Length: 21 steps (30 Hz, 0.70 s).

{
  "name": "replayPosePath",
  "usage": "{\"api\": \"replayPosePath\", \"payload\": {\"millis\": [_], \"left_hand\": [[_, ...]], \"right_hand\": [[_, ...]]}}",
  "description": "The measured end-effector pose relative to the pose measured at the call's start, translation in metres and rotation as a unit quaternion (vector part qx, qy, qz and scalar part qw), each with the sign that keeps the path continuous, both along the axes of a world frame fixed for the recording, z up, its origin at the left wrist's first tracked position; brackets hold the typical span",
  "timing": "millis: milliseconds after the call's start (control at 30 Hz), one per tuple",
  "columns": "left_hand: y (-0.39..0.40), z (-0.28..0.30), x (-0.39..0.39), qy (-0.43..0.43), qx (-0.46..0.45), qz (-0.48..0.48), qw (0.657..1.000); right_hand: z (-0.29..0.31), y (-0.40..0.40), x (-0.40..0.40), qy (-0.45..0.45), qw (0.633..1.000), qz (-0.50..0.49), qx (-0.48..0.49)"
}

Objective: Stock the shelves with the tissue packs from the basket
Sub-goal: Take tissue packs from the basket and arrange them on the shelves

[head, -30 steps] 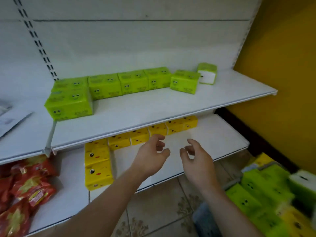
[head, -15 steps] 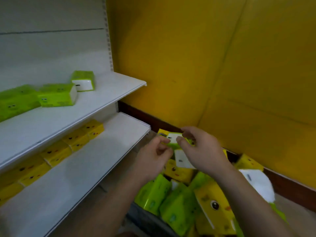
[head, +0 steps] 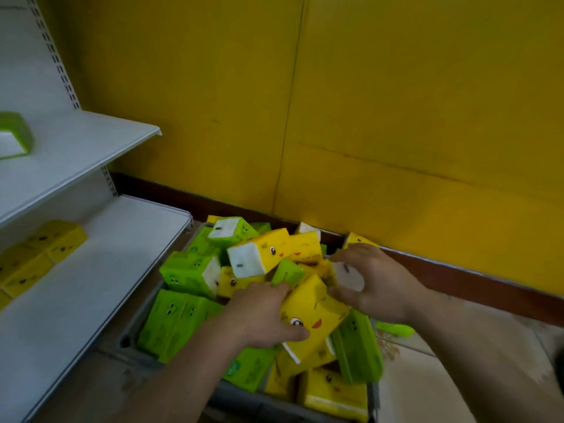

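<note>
The fingers of the left hand (head: 262,315) were curled round the near end of a yellow tissue pack (head: 314,315) lying tilted on top of the heap, the thumb pressed beside its printed face. The right hand (head: 375,282) was spread over the far end of what appeared to be the same pack, thumb and fingers hooked round a white end face (head: 348,276), though motion blur left this uncertain.

Beneath both hands, green and yellow tissue packs (head: 189,273) were piled loosely in the grey basket (head: 128,334), which was set on the floor against the yellow wall (head: 396,117), just beside the right edge of the lower shelf (head: 91,285). A row of yellow packs (head: 45,248) was lined along the back of that shelf. One green pack (head: 15,135) was seen on the upper shelf (head: 91,141), near the left edge of the view.
</note>
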<state>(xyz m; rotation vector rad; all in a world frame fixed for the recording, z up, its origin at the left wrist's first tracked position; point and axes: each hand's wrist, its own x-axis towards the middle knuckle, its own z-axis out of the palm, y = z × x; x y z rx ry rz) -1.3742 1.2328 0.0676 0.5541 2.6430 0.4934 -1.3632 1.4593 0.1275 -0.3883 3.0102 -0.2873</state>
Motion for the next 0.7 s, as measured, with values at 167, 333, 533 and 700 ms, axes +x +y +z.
{"api": "replayPosePath", "payload": {"millis": [167,333,533,700], "left_hand": [[0.002,-0.02,0.004,-0.016,-0.099,-0.031,0.994],[0.002,-0.031,0.002,-0.039,-0.041,0.009,0.998],[-0.016,-0.016,0.002,-0.034,0.143,0.065,0.987],[-0.051,0.018,0.004,-0.09,0.361,0.154,0.915]], "right_hand": [[-0.015,-0.022,-0.007,0.023,0.982,0.108,0.155],[-0.018,-0.019,-0.012,0.003,0.991,0.078,0.106],[-0.013,-0.009,-0.008,0.037,0.997,0.062,0.018],[0.012,-0.028,-0.011,0.033,0.981,0.014,-0.193]]}}
